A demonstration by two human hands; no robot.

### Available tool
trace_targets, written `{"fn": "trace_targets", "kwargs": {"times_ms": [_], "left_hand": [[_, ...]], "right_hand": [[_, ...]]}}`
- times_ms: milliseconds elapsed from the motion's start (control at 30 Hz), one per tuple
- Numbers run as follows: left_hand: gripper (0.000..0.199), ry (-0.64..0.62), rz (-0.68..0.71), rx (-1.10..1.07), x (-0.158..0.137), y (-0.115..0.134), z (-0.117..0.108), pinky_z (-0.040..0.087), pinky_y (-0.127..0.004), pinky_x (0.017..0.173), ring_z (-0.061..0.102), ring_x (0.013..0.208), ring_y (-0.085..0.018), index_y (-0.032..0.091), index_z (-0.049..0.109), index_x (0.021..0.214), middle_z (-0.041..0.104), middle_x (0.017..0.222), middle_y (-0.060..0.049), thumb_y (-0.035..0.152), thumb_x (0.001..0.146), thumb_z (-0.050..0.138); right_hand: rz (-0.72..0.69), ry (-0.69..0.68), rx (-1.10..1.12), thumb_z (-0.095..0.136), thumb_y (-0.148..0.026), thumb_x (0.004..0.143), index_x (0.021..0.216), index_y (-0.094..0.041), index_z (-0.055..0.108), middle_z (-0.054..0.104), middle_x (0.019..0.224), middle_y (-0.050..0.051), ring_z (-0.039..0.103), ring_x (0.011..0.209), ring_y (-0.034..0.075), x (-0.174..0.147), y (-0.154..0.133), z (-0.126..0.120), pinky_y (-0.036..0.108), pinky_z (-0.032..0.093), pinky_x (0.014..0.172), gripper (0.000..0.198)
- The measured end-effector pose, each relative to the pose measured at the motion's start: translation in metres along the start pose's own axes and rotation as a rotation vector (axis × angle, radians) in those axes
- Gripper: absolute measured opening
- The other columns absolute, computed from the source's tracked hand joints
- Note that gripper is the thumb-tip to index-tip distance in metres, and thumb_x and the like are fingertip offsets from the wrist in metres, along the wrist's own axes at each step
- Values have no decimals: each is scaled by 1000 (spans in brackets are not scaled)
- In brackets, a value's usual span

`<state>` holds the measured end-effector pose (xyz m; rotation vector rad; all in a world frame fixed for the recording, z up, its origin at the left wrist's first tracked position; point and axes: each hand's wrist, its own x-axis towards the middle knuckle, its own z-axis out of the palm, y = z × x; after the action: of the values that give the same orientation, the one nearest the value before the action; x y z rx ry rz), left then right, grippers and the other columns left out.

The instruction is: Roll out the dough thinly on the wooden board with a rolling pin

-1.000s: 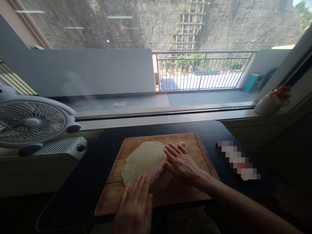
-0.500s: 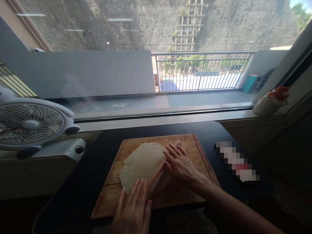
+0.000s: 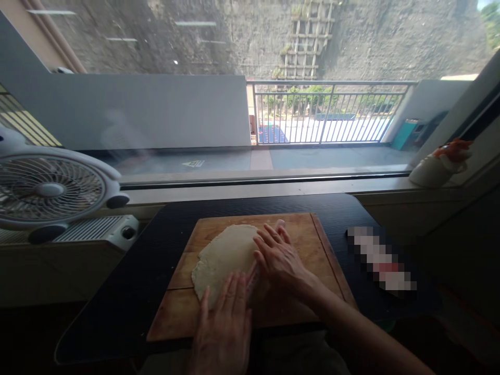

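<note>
Two hands lie flat over one rolling pin [image 3: 253, 276], low in the centre of the frame. Your left hand [image 3: 224, 319] has its fingers stretched out, the outermost spread from the rest; your right hand [image 3: 278, 256], higher up the pin, is extended likewise. Neither looks curled round it, though your palms' undersides are hidden, so I cannot tell exactly how they bear down. The dough sheet [image 3: 224, 255] lies mostly left of the pin on the wooden cutting board [image 3: 175, 317], its left edge ragged.

To roll this well, press equally with both hands and let the pin turn beneath open palms rather than clutching it. Work from the middle outward, easing off near that ragged edge, which could thin or tear. Mind your left fingertips: they reach over the dough and could dent it. An occasional turn of the sheet should even its thickness.
</note>
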<state>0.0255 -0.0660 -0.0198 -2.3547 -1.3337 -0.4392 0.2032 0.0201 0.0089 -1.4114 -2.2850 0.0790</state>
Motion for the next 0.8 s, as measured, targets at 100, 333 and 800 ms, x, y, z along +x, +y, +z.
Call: {"fn": "trace_targets", "kwargs": {"times_ms": [100,333,800], "left_hand": [[53,24,91,-20,-2,13,-9,5,-45,115,43,129,-23,12,40,137,46,140,-10,22,85,41],[47,-25,-58,22,4,-23,1,17,-48,112,49,123,-25,8,45,132,54,133,-13,27,90,39],[51,-13,95,-52,5,-3,-8,14,-41,114,40,131,-22,11,42,136,45,141,-9,24,87,41]], "right_hand": [[28,-19,-16,36,-36,96,132,-20,46,44,142,7,29,136,22,-39,16,-14,45,15,112,40],[54,-41,-45,35,-37,96,106,-18,61,55,128,9,34,132,23,22,-8,1,44,17,111,34],[53,-34,-136,34,-38,96,128,-7,51,43,140,17,30,135,26,-17,6,-7,42,19,112,47]]}}
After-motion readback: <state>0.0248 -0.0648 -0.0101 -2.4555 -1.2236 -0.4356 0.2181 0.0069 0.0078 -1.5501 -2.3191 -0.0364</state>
